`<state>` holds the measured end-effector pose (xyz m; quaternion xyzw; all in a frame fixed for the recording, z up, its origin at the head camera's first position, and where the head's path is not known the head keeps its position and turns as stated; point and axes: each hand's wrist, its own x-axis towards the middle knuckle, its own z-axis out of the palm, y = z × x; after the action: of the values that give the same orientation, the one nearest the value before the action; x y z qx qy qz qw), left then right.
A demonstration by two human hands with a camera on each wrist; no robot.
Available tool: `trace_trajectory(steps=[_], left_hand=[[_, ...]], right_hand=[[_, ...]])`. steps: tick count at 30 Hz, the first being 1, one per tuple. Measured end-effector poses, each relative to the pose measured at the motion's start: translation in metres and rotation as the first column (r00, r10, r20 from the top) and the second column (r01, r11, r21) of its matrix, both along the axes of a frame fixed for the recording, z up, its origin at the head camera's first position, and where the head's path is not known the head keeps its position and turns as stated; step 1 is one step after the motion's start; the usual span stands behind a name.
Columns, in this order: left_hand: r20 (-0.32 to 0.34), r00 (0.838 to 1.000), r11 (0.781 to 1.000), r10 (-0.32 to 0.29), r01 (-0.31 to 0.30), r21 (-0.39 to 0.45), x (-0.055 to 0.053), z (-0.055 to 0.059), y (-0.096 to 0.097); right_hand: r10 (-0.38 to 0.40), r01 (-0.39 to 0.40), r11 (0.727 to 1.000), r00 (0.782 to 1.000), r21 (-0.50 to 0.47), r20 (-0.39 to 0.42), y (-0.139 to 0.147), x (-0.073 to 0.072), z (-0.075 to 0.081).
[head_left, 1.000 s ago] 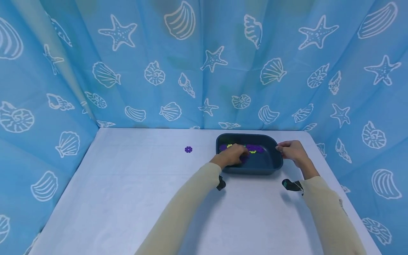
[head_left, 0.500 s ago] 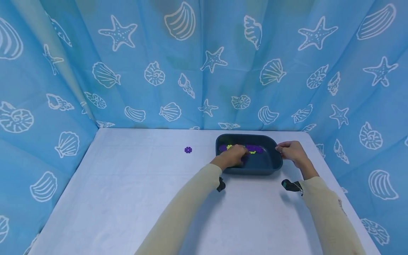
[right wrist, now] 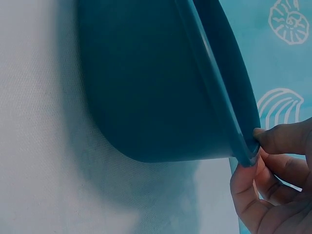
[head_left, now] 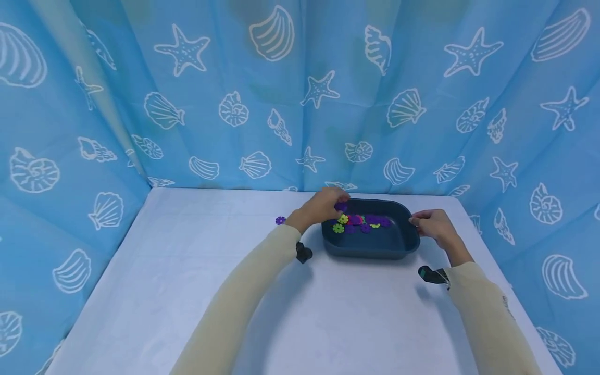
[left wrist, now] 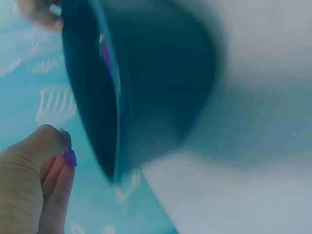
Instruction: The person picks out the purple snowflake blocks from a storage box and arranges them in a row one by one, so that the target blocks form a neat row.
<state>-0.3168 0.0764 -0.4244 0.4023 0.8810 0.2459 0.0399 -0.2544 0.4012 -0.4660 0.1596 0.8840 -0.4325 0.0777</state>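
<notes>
A dark blue-grey basin (head_left: 370,253) stands at the back right of the table, with several flower-shaped plastic discs inside, purple, yellow-green and pink. My left hand (head_left: 322,204) is above the basin's left rim and pinches a purple flower-shaped disc (left wrist: 70,157) between thumb and fingers. At the basin's right end, my right hand (head_left: 435,226) grips the rim, thumb inside and fingers outside in the right wrist view. One yellow-green disc (head_left: 338,228) lies near the left end of the basin floor. Another purple disc (head_left: 280,220) lies on the table left of the basin, close to my left wrist.
A white cloth covers the table (head_left: 197,281). Behind it and at both sides hangs a blue curtain (head_left: 262,130) with white shells and starfish. A dark wrist-camera mount (head_left: 303,253) juts from the left sleeve, another mount (head_left: 432,274) from the right.
My left hand has risen out of the basin and moved left to its rim, now with a purple disc between its fingers. More discs in the basin show. My right hand keeps its grip.
</notes>
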Motion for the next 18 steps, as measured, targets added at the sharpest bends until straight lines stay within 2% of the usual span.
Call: trace_trajectory(steps=[3,7,12,15,18], left_hand=[[0.002,0.998,0.997,0.068,-0.068,0.018,-0.007,0.005,-0.027],[0.038,0.983,0.984,0.18,-0.181,0.007,-0.013,0.002,-0.064],[0.074,0.953,0.956,0.292,-0.291,-0.032,-0.015,-0.013,-0.106],[0.085,0.938,0.941,0.336,-0.331,-0.065,-0.015,-0.026,-0.127],[0.09,0.929,0.932,0.359,-0.351,-0.089,-0.015,-0.039,-0.143]], right_hand=[[-0.005,0.006,1.0,1.0,0.018,-0.005,-0.005,0.005,0.005],[0.007,-0.007,1.0,1.0,0.019,0.004,-0.011,0.011,0.012],[0.007,-0.007,1.0,1.0,0.019,0.02,-0.013,0.012,0.014],[0.009,-0.009,1.0,1.0,0.021,0.024,-0.013,0.011,0.014],[0.01,-0.01,1.0,1.0,0.019,0.023,-0.014,0.009,0.013]])
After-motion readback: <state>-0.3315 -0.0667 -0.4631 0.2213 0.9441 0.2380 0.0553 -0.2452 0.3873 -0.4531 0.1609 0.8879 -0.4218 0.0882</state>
